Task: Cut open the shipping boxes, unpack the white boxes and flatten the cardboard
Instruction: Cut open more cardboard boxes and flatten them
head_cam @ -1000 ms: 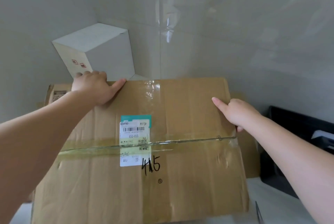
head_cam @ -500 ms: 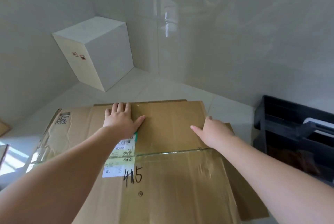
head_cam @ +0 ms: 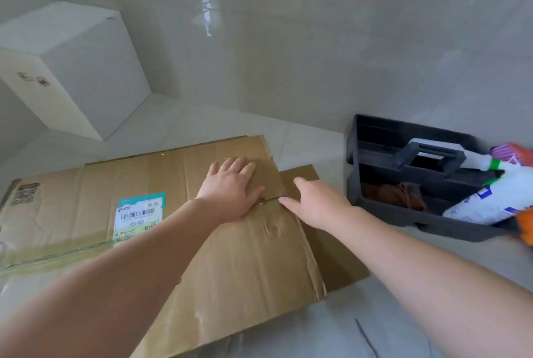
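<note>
At my right, a black caddy on the pale tiled floor holds a white spray bottle and a brown cloth.

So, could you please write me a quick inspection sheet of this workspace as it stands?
Surface: pale glossy tiled floor.
Job's things: flattened cardboard box lying flat, shipping label facing up, on another cardboard sheet; white box standing in the corner.
Clutter: black tool caddy holding a white spray bottle and a brown cloth.
Grippers: left hand pressing flat on the cardboard; right hand at its right edge, fingers straight.
Cables: nothing seen.
Surroundings: shiny tiled walls.
</note>
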### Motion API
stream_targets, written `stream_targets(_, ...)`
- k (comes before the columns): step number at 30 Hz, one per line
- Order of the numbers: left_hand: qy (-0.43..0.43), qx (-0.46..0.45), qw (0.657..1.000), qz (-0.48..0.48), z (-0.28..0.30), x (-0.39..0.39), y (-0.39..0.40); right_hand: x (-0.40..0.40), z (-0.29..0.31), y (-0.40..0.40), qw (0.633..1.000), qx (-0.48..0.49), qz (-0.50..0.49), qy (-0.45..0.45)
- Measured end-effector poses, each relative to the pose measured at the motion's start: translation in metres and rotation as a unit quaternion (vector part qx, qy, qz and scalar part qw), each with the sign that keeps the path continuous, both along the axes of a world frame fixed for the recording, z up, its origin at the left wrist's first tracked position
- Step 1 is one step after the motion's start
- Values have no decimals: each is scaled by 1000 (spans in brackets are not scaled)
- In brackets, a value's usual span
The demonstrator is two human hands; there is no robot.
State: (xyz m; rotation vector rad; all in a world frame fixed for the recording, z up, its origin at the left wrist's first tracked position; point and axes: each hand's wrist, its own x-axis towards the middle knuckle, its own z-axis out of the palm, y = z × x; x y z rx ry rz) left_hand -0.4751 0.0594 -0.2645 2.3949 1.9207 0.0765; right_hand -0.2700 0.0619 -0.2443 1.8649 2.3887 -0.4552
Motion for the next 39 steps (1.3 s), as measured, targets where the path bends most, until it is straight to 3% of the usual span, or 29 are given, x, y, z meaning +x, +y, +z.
stream_targets(7, -68, 11, 997, -37, 10, 66, 9, 73, -8, -57, 996, -11, -89, -20)
stream_targets(14, -111, 14, 992, -65, 10, 96, -2, 147, -75, -154, 957, -217, -166, -99)
stream_targets(19, -113, -2, 991, -67, 4, 94, -15, 158, -113, -198, 931, -290, -153, -159)
stream_targets(27, -122, -4, 990, -72, -4, 85, -22, 147, -151, -224, 943, -234, -157, -179)
stream_targets(32, -135, -6, 983, -122, -3, 82, -23, 142, -152, -218, 947, -228, -177, -138)
stream_targets(39, -127, -10, 978, -165, -1, 76, -26, 151, -105, -153, 948, -237, -212, -15)
